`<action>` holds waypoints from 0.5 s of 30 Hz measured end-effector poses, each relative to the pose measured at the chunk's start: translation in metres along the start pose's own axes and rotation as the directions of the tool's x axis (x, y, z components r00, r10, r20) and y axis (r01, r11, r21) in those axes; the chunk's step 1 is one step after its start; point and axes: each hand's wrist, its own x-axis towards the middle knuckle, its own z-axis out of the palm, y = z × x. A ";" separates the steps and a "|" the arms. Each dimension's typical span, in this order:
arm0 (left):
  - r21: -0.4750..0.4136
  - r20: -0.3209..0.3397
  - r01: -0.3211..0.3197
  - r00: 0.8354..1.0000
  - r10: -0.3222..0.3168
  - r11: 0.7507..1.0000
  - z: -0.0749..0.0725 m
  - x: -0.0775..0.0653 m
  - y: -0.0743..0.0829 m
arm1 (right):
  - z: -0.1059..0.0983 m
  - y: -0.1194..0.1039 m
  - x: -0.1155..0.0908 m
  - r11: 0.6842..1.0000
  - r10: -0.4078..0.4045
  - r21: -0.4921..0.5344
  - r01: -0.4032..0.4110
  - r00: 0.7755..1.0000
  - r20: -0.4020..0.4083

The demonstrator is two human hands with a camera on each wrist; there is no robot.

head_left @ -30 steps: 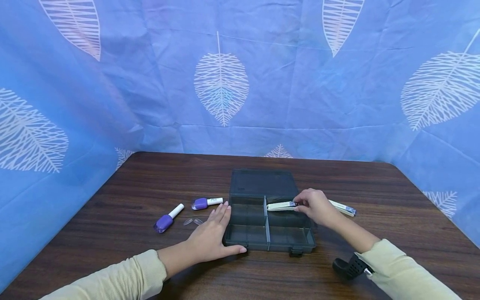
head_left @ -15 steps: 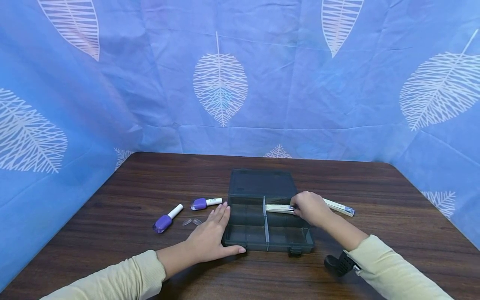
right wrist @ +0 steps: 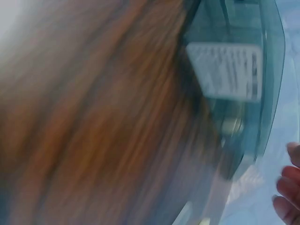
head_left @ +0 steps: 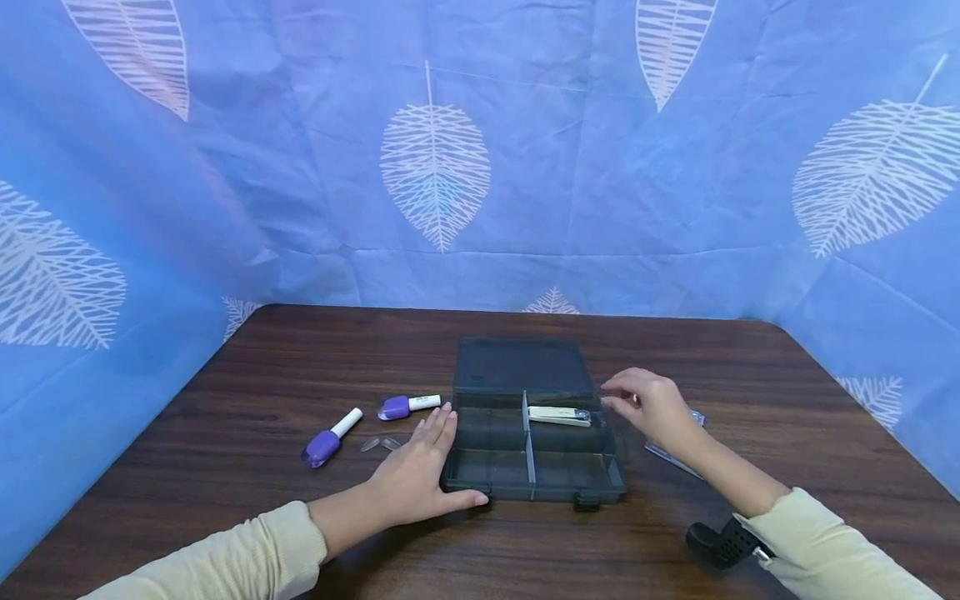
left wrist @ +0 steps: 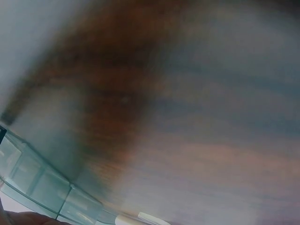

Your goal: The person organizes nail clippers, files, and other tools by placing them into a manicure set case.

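Note:
An open dark translucent divided box [head_left: 489,495] stands mid-table, its lid laid back. A cream-white nail clipper [head_left: 559,416] lies in its back right compartment. My left hand [head_left: 412,482] rests against the box's left side, fingers extended and thumb along the front edge. Just right of the box, my right hand [head_left: 651,407] hovers with loosely bent fingers and nothing visible between them. The right wrist view shows its fingertips [right wrist: 287,187] near the box wall [right wrist: 234,112] with a white label. A second nail clipper [head_left: 698,417] lies behind the right hand, mostly hidden.
Two purple nail polish bottles [head_left: 322,448] with white caps lie left of the box. Small clear nail-shaped pieces [head_left: 371,444] sit between them and the left hand. A thin silvery item [head_left: 675,461] lies partly under the right forearm. A patterned blue cloth [head_left: 510,167] hangs behind the table [head_left: 375,350].
My right hand has let go of the nail clipper in the back right compartment and moved right, out of the box. My left hand has stayed against the box.

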 end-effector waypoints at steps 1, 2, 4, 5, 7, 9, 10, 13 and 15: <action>-0.001 -0.004 -0.002 1.000 0.002 1.000 0.000 0.000 0.000 | -0.003 0.003 -0.004 1.000 0.016 -0.003 -0.016 1.000 -0.024; -0.002 -0.007 -0.005 1.000 0.005 1.000 0.000 0.000 -0.001 | -0.007 0.007 -0.008 0.999 0.042 -0.002 -0.042 0.998 -0.036; -0.004 -0.012 -0.011 1.000 0.011 1.000 0.000 0.000 -0.001 | -0.013 0.014 -0.017 0.995 0.099 -0.013 -0.099 0.994 -0.041; -0.004 -0.013 -0.011 1.000 0.011 1.000 0.000 0.000 -0.001 | -0.016 0.018 -0.022 0.991 0.130 -0.017 -0.131 0.991 -0.036; -0.005 -0.016 -0.014 1.000 0.014 1.000 0.000 0.000 -0.002 | -0.021 0.028 -0.031 0.983 0.178 -0.027 -0.179 0.983 -0.031; -0.011 -0.018 -0.015 1.000 0.015 1.000 0.000 0.000 -0.002 | -0.024 0.038 -0.040 0.974 0.223 -0.038 -0.224 0.974 -0.030; -0.013 -0.017 -0.016 1.000 0.016 1.000 0.000 0.000 -0.002 | -0.025 0.043 -0.045 0.969 0.243 -0.047 -0.244 0.970 -0.028; -0.026 -0.012 -0.016 1.000 0.016 1.000 0.000 0.000 -0.002 | -0.027 0.058 -0.055 0.947 0.315 -0.068 -0.314 0.949 -0.003; -0.030 -0.006 -0.016 1.000 0.016 0.999 0.001 0.000 -0.002 | -0.028 0.065 -0.061 0.925 0.376 -0.081 -0.372 0.926 0.035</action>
